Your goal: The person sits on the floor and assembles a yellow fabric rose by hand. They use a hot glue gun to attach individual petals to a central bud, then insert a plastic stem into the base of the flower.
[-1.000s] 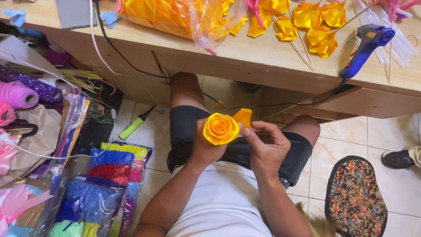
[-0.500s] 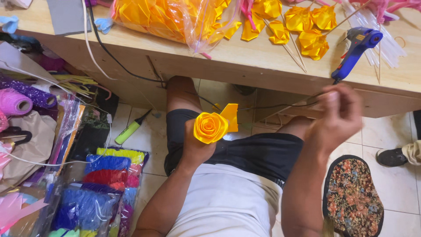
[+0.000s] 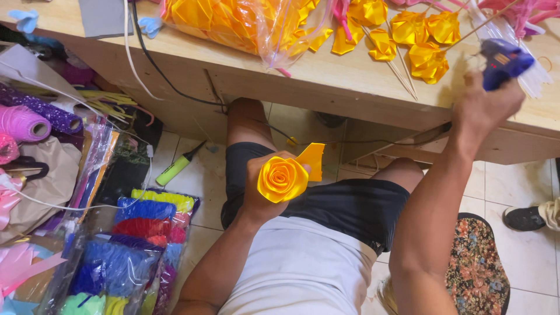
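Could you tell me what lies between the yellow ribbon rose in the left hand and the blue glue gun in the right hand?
In the head view, between the yellow ribbon rose and the blue glue gun lie the wooden table's front edge and a dark cable hanging beneath it.

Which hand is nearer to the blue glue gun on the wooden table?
Right. The right hand grips the blue glue gun at the wooden table edge; the left hand is over the lap, holding a yellow ribbon rose.

**Hidden, cropped and blurred**

The right hand (image 3: pixel 487 108) and its blue glue gun (image 3: pixel 504 58) are motion-blurred. The left hand (image 3: pixel 262 186) covers the yellow ribbon rose's (image 3: pixel 283 178) stem. The counter (image 3: pixel 326 76) hides both knees; a shoe (image 3: pixel 528 217) is cropped far right.
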